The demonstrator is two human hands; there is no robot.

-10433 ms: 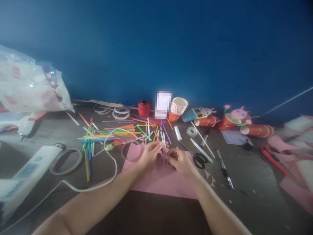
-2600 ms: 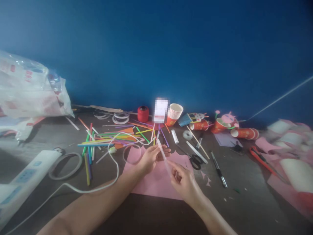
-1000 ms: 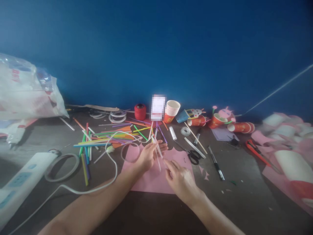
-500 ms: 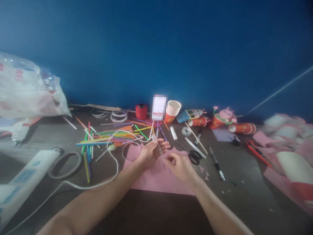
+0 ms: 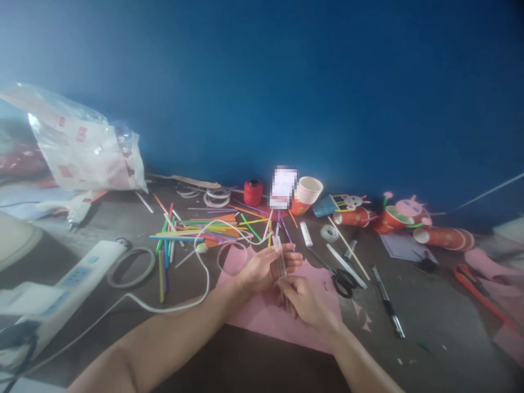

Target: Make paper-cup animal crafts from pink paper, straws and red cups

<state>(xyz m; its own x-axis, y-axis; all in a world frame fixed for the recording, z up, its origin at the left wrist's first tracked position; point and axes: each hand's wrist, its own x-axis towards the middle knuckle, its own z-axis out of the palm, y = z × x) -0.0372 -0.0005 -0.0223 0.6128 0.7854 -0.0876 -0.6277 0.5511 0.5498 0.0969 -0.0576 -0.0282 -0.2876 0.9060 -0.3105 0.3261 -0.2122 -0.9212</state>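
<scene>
Over a pink paper sheet (image 5: 262,314), my left hand (image 5: 266,265) is turned palm up. Its thumb presses thin pale sticks (image 5: 280,256) against the palm while the fingers stretch out to the right. My right hand (image 5: 305,297) is closed in a pinch around the sticks' lower end. How many sticks there are is too blurred to tell. Left of my hands lies a loose pile of coloured sticks (image 5: 192,229). A pair of black-handled scissors (image 5: 344,283) rests at the sheet's right edge.
A white cable (image 5: 172,309) runs from the left beside a power strip (image 5: 82,278). Behind my hands stand a blurred-out screen (image 5: 283,187), stacked paper cups (image 5: 308,192) and a red spool (image 5: 253,192). A pen (image 5: 388,303) and a red cutter (image 5: 487,295) lie right.
My right hand has come up to the pale sticks and closed on their lower end. The view has turned slightly left, so everything sits further right.
</scene>
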